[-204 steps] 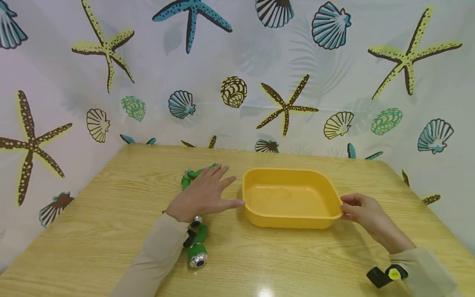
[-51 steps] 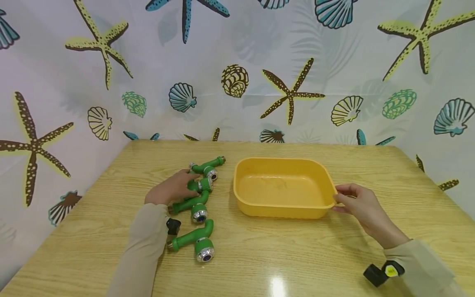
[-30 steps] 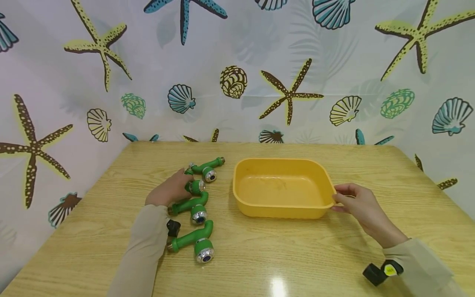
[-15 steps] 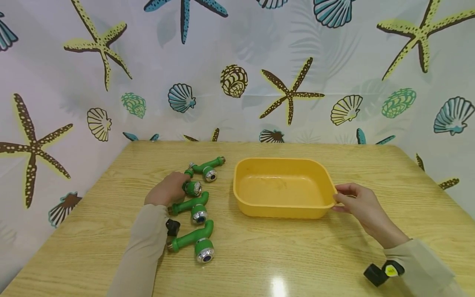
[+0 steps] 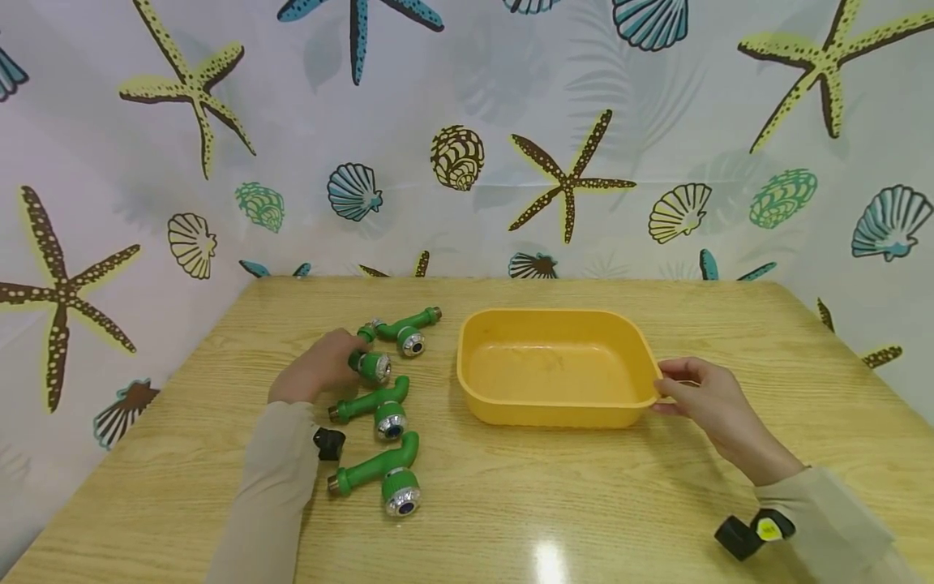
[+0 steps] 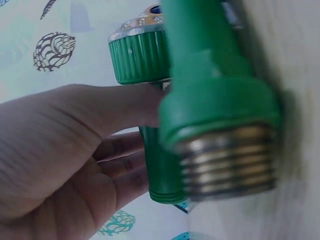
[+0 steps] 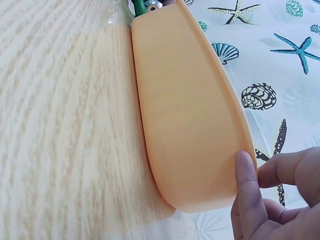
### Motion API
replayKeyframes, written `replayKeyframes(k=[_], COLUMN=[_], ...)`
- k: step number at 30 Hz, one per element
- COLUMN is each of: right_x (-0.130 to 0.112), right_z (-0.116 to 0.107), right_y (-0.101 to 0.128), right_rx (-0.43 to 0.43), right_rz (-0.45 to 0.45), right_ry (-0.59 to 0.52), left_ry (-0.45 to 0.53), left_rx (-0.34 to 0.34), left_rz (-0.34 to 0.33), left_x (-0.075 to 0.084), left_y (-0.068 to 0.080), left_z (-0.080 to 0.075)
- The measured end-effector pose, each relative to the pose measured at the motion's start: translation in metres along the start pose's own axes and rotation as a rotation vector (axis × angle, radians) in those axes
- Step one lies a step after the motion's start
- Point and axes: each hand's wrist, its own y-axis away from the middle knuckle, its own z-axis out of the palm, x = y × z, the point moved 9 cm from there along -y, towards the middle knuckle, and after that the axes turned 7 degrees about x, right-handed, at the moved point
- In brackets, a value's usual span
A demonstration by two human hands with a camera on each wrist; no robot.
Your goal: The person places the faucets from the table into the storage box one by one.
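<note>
My left hand (image 5: pixel 315 375) grips a green pipe fitting (image 5: pixel 370 365) with a silver ring, lifted a little off the wooden table (image 5: pixel 511 495). The left wrist view shows my fingers (image 6: pixel 100 165) curled round this fitting (image 6: pixel 157 165), with another green fitting (image 6: pixel 220 100) and its metal thread close to the lens. Three more green fittings lie near: one behind (image 5: pixel 407 331), one in front (image 5: pixel 372 403), one nearest me (image 5: pixel 383 474). My right hand (image 5: pixel 704 399) pinches the right rim of the empty yellow tub (image 5: pixel 558 369); my thumb (image 7: pixel 250 195) lies on its outer wall (image 7: pixel 190 115).
A small black part (image 5: pixel 329 443) lies beside my left sleeve. A black and yellow wrist camera (image 5: pixel 751 535) sits on my right sleeve. A curtain with starfish and shells (image 5: pixel 467 138) closes in the table at the back and sides.
My left hand has closed round one green fitting and drawn it up and slightly left out of the row. My right hand and the tub have stayed in place.
</note>
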Motion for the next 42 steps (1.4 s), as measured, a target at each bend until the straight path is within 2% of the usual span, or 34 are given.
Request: replayKeyframes(k=[4,11,18,24,32,42], right_x=[-0.001,0.0,0.003,0.002,0.001,0.001], right_z=[0.0,0.0,0.0,-0.001,-0.001,0.0], right_y=[0.0,0.0,0.0,0.001,0.001,0.0], right_rx=[-0.002,-0.001,-0.001,-0.001,0.003,0.007], right_rz=[0.001,0.002,0.014,0.016,0.007,0.01], right_ry=[-0.011,-0.025,-0.004,-0.012,-0.015,-0.004], left_ry=[0.001,0.053,0.005,0.0,-0.014,-0.034], left_rx=[0.02,0.03,0.072,0.119,0.13,0.153], left_rz=[0.034,-0.006,0.043,0.092,0.109,0.123], left_x=[0.004,0.012,0.029,0.046,0.062,0.072], left_y=[-0.001,-0.001,0.001,0.002,0.006,0.01], left_z=[-0.005,-0.011,-0.022,-0.033,-0.043,-0.053])
